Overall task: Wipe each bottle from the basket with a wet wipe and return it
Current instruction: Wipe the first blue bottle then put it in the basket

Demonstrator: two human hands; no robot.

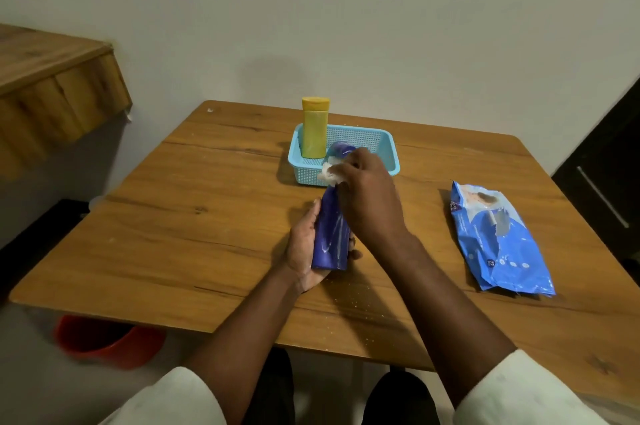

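I see the blue bottle (330, 234) at frame centre, just below the basket (388, 150). Its long axis runs up-frame, base toward me, cap end pointing at the basket. My left hand (304, 244) cradles the lower half from the left, fingers curled round it. My right hand (363, 196) sits over the neck end w/ a white wipe (329, 175) bunched in curled fingers, pressed to the bottle. So the unwiped length lies down-frame from the wipe, toward me; I judge the next stroke pulls that way along the axis. A yellow bottle (314, 128) stands upright in the basket's left corner. The wipe pack (498, 241) lies well apart, on the surface (207, 216) at frame right.
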